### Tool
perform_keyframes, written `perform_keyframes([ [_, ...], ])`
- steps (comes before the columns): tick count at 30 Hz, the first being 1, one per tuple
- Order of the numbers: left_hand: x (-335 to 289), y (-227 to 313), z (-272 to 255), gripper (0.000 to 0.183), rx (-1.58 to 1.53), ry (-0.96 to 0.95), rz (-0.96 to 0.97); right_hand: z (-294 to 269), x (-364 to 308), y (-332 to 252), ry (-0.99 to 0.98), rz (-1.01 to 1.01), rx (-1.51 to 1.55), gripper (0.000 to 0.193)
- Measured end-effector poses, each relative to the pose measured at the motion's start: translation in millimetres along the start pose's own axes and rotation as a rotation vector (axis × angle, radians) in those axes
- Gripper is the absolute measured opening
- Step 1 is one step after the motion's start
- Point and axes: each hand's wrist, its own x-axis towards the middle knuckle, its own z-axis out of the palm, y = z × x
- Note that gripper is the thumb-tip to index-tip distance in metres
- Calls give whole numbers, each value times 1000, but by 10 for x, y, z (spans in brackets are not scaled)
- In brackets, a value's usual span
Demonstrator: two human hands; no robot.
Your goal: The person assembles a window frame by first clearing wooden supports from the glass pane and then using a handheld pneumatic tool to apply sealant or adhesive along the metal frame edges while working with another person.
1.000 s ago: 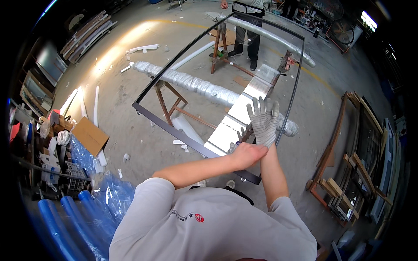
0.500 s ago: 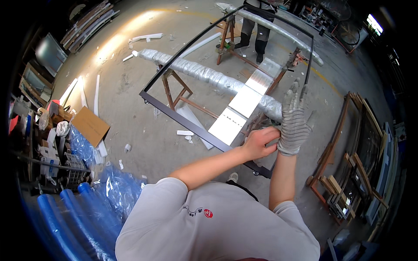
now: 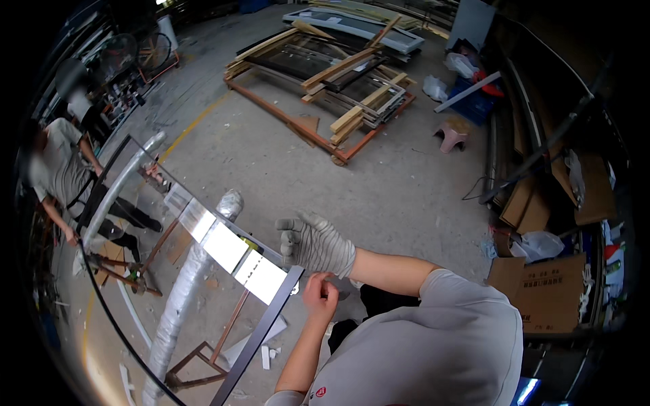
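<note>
My right hand (image 3: 315, 245) wears a grey-striped work glove and hangs over the near right corner of a large dark frame (image 3: 256, 340). Its fingers are loosely bent and apart, with nothing visible in them. Just below the glove's cuff is my bare left hand (image 3: 321, 298), its fingers curled in and nothing to be seen between them. The frame lies across two supports wrapped in silvery film (image 3: 177, 314). Shiny flat panels (image 3: 227, 247) lie in a row along the frame's right side.
Another person (image 3: 68, 162) stands at the far left, a hand by the frame. Beyond lies a rusty rack (image 3: 305, 132) stacked with wooden strips and glazed frames. A pink stool (image 3: 451, 134), a blue crate (image 3: 467, 101) and an open cardboard box (image 3: 545, 294) are at right.
My view has swung right, so the frame now sits at lower left. My left hand has come off the glove's cuff, and the gloved fingers, straight before, are now bent.
</note>
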Motion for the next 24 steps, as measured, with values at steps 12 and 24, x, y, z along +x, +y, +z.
perform_keyframes([
  [12,582,2229,2749,22,-693,-1315,361,-1661,-3220,-2068,904,16,-1136,35],
  [24,602,3474,5039,15,-722,-2308,206,-1690,-6456,-3082,1545,-482,-862,32],
])
